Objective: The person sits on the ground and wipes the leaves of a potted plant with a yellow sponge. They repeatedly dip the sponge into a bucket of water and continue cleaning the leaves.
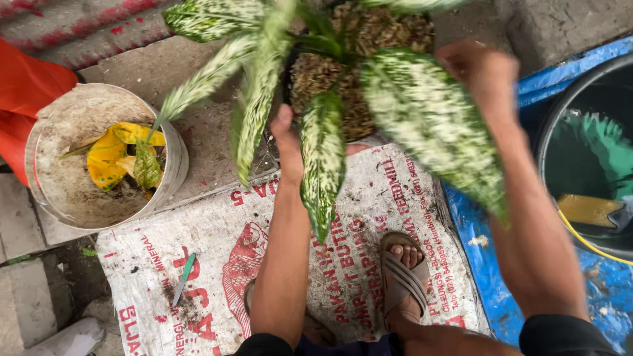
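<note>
Potted plant point(343, 72) sits straight ahead of me on the ground, left hand point(287, 135) at the pot's near rim, right hand point(484, 72) at its right side, fingers leaf-hidden so can't tell the grip.

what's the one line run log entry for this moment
left hand: on potted plant | right hand: on its far side | white bucket: yellow leaves

potted plant point(343, 72), speckled green-white leaves, gripped by left hand point(287, 135) and right hand point(481, 69); white bucket point(173, 158) of yellow leaves nearby; printed sack point(217, 231) underfoot.
</note>
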